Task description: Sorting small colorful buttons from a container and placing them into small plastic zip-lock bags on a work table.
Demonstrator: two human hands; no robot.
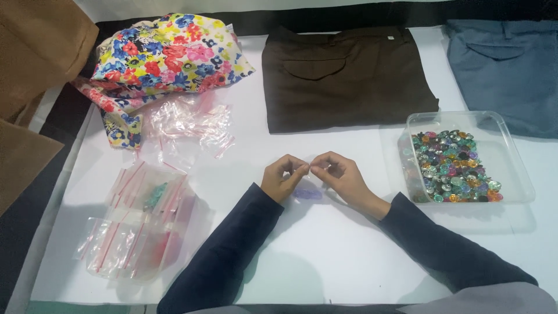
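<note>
Spanning view: white bench [325, 256]. Clear shallow plastic tray [511, 186] of mixed coloured gems at right. Left hand [282, 180] and right hand [340, 177], each grip pinched on top edge of small clear plastic bag [307, 193] above bench centre. Bag likely light, limp, slippery; best held at rim corners.

Open white tabletop [325, 256] stretches in front of the person's left hand [283, 178] and right hand [340, 176], which meet at its middle. A clear tray of coloured gems [465, 160] blocks the right flank, near the right hand. Piled zip bags [136, 224] crowd the left side, loose plastic [189, 119] and floral cloth [168, 55] behind them. Folded brown trousers [346, 78] and grey trousers [505, 70] wall off the far edge; bare strips run between.
</note>
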